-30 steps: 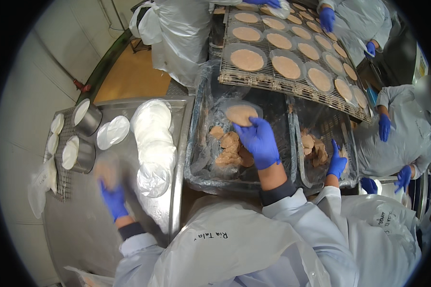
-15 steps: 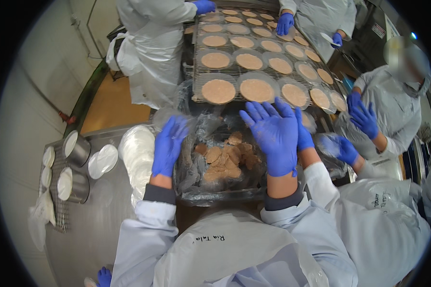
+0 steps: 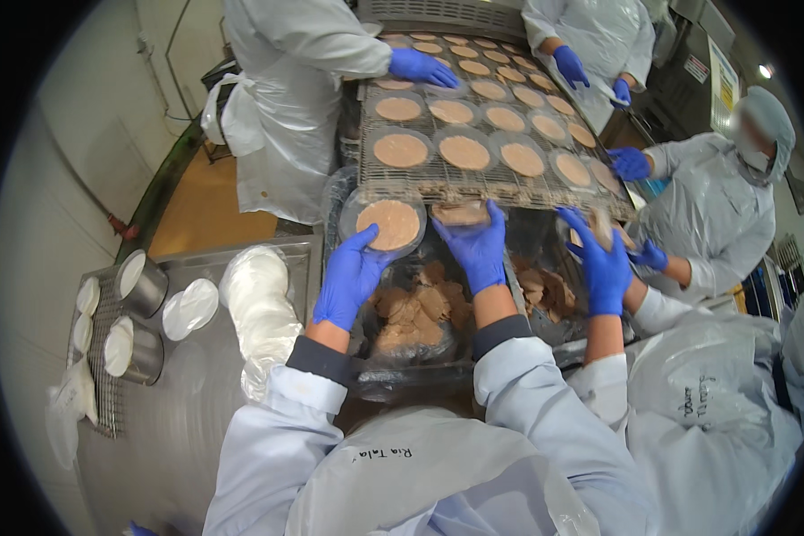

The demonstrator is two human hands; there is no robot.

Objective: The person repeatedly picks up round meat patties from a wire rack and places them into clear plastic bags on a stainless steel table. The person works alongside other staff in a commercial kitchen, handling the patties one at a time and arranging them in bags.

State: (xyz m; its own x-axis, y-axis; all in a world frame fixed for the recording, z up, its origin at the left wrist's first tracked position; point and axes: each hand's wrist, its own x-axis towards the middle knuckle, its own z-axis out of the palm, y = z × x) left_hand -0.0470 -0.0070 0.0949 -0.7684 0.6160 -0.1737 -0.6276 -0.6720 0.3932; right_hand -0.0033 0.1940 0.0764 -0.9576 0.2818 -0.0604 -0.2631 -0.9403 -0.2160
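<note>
A round patty (image 3: pixel 389 225) on a clear sheet (image 3: pixel 348 219) is held by the left hand (image 3: pixel 353 281), its fingers curled under the near edge. A second patty (image 3: pixel 460 213), seen almost edge-on, is gripped between thumb and fingers of the right hand (image 3: pixel 476 255). Both are held above the tub (image 3: pixel 393 386), near the end of the wire belt (image 3: pixel 438 179). The tub is partly filled with heaped scraps (image 3: pixel 415 313). On the belt, rows of patties are laid on clear sheets. A co-worker's hand (image 3: pixel 604 272) is raised just beside, on the right. On the metal table (image 3: pixel 188 429) at left, overlapping white discs (image 3: pixel 263 304) and two pots (image 3: pixel 143 284) are set.
</note>
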